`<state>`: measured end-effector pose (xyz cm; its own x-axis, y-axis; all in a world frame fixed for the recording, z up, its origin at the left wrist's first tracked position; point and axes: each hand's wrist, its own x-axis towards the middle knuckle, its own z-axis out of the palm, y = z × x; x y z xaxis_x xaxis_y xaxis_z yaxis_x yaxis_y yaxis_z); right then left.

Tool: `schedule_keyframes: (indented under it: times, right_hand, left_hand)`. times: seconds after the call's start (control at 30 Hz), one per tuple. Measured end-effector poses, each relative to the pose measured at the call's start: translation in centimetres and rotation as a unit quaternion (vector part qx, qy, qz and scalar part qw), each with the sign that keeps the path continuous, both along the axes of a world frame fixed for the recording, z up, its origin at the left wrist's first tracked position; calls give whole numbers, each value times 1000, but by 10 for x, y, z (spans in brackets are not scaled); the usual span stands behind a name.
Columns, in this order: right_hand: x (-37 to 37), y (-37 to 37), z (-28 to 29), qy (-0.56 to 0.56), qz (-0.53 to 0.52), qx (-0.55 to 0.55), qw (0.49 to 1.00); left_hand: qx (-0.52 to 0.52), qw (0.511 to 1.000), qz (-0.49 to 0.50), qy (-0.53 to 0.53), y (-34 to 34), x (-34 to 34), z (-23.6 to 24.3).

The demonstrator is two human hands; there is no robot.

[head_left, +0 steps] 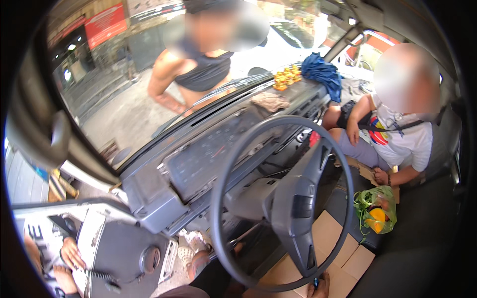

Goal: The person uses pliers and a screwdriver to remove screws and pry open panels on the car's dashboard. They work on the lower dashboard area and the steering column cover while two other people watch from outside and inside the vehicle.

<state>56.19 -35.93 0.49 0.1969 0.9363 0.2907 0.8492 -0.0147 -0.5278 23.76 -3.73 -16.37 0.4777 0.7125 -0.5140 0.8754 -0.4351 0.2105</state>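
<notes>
The right hand [322,289] is at the lower edge of the view, just under the bottom of the wheel [217,203] and partly cut off. Its grip is pinching a small blue item [315,282], of which too little shows to name it; the item sits in the fingers, over the card [323,229]. The left hand does not show, so the state of its grip cannot be told

The card lies on the seat [339,192] below and behind the wheel, creased into panels. Just right of the wheel, a green see-through bag [390,208] holds leafy stems and a yellow-orange fruit [377,219], with some stems hanging out to the left. Beyond it a belted passenger [417,136] in a white printed shirt sits with one hand on the thigh and the other by a torn card piece [367,174]

On the dash [149,198], a tan cloth [271,101] lies near yellow flowers [286,78], which sit beside a crumpled blue cloth [320,70]. Outside the windscreen stands a person [166,79] in a dark top, with a white car [293,40] behind. At lower left, another person's hand [72,254] is by the open door [121,236], near a coiled black cord [101,274]
</notes>
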Motion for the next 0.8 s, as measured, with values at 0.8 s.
schedule_keyframes:
  times: [0.8]
  right_hand:
    - [-182,257,324,-81,308,20,948]
  left_hand:
    - [-232,462,330,-790,-6,-62,355]
